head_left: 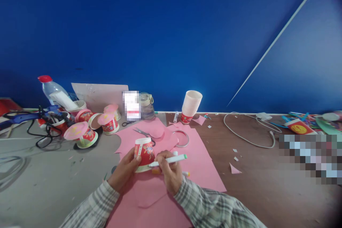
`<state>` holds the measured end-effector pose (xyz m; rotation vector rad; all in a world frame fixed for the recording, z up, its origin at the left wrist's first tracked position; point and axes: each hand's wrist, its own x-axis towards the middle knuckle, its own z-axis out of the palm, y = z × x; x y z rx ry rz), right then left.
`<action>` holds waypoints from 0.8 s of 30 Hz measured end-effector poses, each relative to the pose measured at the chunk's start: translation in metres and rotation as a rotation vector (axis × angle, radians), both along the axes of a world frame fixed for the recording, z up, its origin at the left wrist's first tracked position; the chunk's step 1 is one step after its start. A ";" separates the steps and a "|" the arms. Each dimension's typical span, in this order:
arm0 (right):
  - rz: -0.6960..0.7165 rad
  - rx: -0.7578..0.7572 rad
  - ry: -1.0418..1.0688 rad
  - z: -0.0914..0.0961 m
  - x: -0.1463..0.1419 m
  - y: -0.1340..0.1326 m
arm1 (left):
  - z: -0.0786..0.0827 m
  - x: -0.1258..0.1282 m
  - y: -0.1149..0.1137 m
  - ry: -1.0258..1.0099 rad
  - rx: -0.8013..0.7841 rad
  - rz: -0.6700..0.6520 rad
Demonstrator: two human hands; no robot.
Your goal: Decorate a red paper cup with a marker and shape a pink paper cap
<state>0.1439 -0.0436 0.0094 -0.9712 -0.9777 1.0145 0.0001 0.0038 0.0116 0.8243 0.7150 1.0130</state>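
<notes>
A red and white paper cup (144, 152) is held upside down, its wide rim low, over pink paper (199, 172). My left hand (125, 169) is closed around the cup's left side. In my right hand (171, 172) is a white marker pen (171, 160) with a green end, its tip at the cup's rim. Whether the tip touches the rim, I cannot tell. Under my right hand lie orange and yellow markers, partly hidden. Scissors (143, 133) lie open just behind the cup, one handle partly covered. A roll of tape (183, 139) rests on the paper at right.
Several decorated cups with pink paper tops (80, 131) stand at left, near a plastic bottle (53, 89) and a blue-handled tool (29, 117). A stack of cups (191, 107) leans near the blue wall. A white cable (240, 139) curves across the table's right side.
</notes>
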 end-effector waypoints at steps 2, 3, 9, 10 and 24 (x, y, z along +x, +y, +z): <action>-0.010 -0.008 0.012 0.002 0.000 0.000 | 0.002 0.000 -0.001 -0.003 -0.018 0.000; -0.008 -0.010 0.015 0.003 0.001 0.000 | 0.002 0.001 -0.001 -0.005 -0.024 0.001; 0.044 -0.008 0.013 0.002 0.001 -0.001 | -0.001 -0.001 0.000 0.018 0.003 -0.014; 0.050 -0.009 0.013 0.001 0.001 -0.002 | -0.002 -0.001 0.001 0.019 0.006 -0.014; 0.027 -0.026 0.036 0.004 0.002 0.000 | -0.004 -0.001 0.001 0.001 -0.003 -0.025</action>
